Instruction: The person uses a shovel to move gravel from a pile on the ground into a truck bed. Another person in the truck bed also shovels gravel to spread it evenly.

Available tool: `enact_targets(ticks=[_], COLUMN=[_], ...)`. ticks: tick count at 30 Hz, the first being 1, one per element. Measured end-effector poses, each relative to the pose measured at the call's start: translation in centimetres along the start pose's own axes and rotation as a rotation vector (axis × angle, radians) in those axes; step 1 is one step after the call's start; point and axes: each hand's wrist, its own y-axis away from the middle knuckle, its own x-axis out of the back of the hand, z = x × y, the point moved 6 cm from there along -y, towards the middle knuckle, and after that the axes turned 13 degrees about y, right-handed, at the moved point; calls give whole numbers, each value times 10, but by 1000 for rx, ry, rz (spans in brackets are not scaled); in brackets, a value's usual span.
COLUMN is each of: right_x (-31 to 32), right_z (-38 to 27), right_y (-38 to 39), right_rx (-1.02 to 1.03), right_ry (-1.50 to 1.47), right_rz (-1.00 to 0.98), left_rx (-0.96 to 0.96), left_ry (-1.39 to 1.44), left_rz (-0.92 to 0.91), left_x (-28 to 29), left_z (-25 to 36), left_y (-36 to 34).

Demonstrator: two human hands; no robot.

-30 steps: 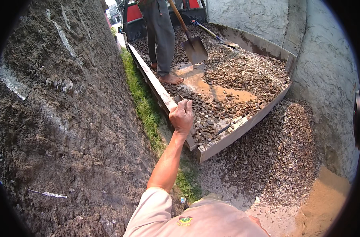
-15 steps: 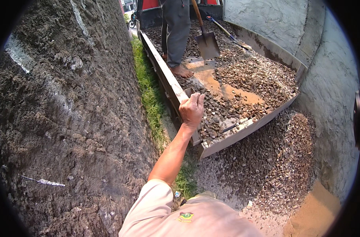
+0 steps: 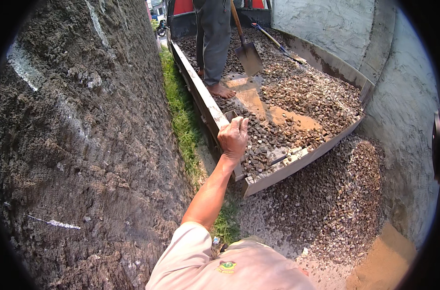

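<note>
My left hand [image 3: 233,137] is closed around the rear corner of the truck bed's side board [image 3: 200,85], with the arm stretched forward. Its fingers wrap over the top by a short upright post [image 3: 230,115]. Just beyond the hand, gravel [image 3: 302,92] covers the bed, with a flat board [image 3: 249,99] partly showing among the stones. On the bed stands a barefoot person [image 3: 215,43] in dark trousers. Beside that person's legs a shovel [image 3: 249,58] rests with its blade down on the gravel. My right hand is out of the picture.
Another long-handled shovel [image 3: 273,37] lies farther back on the load. Below the tailboard [image 3: 302,162] a heap of gravel [image 3: 340,193] spreads on the ground against a grey plastered wall [image 3: 408,145]. A rough dark wall [image 3: 84,159] rises at left, with a grass strip [image 3: 179,106] along it.
The standing person's shovel has shifted slightly left and down. My left hand keeps its grip on the side board; the view has moved only a little.
</note>
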Motion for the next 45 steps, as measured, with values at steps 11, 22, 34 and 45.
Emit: enact_targets(ticks=[11,22,34,45], right_x=[-8,-8,-15,-13], right_z=[-2,-13,-5,-5], right_y=[4,2,4,3], right_rx=[5,37,-27,-51], right_ry=[-24,5,-9,-2], right_rz=[43,91,68,49], left_rx=[7,12,24,10], left_ry=[19,13,8,5], left_rz=[1,-5,-12,-23], left_x=[-3,2,1,2], left_z=[2,6,6,7], left_y=[-1,-3,-4,-6])
